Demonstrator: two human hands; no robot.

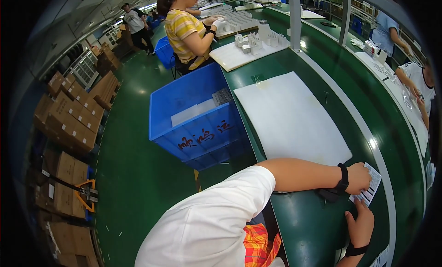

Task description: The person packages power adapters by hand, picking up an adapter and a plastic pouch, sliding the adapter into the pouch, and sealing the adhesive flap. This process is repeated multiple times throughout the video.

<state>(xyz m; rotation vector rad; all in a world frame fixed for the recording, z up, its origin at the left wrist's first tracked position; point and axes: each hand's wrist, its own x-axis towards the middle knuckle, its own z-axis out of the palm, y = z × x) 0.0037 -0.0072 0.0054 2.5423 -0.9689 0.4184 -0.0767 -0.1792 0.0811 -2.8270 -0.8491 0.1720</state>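
My left hand (360, 177), a black band on its wrist, grips a small white label sheet (372, 187) with dark printed bars, held just above the green table (317, 221) near its right edge. My right hand (361, 225), also wearing a black wristband, reaches up from below, and its fingertips pinch the lower corner of the same sheet. My white sleeve and left forearm cross the table's near edge. Something small and black lies under my left wrist; I cannot make out what it is.
A large white board (290, 119) lies on the table beyond my hands. A blue crate (193, 115) stands on the floor to the left. A person in a yellow striped shirt (184, 27) works farther up. Cardboard boxes (69, 119) line the left; other people sit at the right.
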